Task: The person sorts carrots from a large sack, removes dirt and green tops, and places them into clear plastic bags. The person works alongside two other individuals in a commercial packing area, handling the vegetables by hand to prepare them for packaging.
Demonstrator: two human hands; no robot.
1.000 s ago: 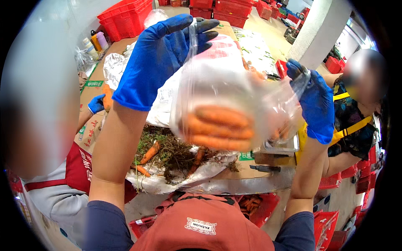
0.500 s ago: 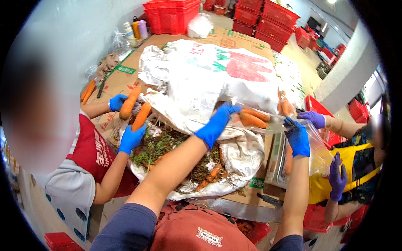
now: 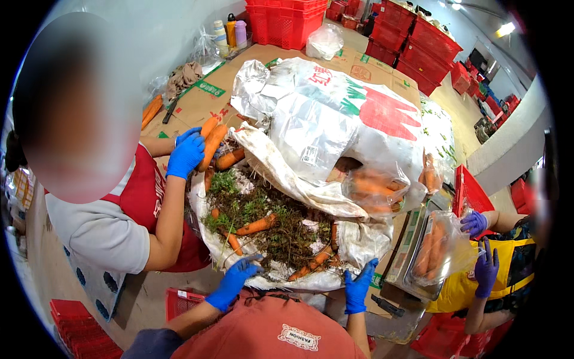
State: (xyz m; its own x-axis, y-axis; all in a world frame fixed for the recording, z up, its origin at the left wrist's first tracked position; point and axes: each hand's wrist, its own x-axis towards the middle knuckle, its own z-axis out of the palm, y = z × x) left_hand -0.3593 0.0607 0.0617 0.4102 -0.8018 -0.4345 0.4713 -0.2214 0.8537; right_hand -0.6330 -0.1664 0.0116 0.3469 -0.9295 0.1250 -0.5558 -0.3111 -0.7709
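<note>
My left hand [image 3: 235, 281], in a blue glove, is at the near left edge of an open white sack [image 3: 353, 254]. Its fingers are stretched out and hold nothing. Near the sack's right corner my right hand [image 3: 360, 288], also blue-gloved, is open with thumb and fingers apart. Between and beyond them lies a heap of wilted carrot greens [image 3: 281, 239] with loose carrots in it, such as one carrot [image 3: 257, 225] near the middle. Past the sack's folded edge rests a clear plastic bag of carrots [image 3: 373, 188], touched by neither hand.
At left, a blue-gloved co-worker [image 3: 185, 155] holds carrots [image 3: 212, 143]. A purple-gloved person [image 3: 485, 269] stands at right beside a scale [image 3: 406, 242] bearing another bagged lot of carrots [image 3: 431, 251]. A black-handled tool [image 3: 387, 305] lies at the near table edge. Red crates [image 3: 284, 24] stand behind.
Both my hands have drawn back toward me from the clear bag, which now lies on the sack. The left co-worker's hands have come together around the carrots. The view has shifted.
</note>
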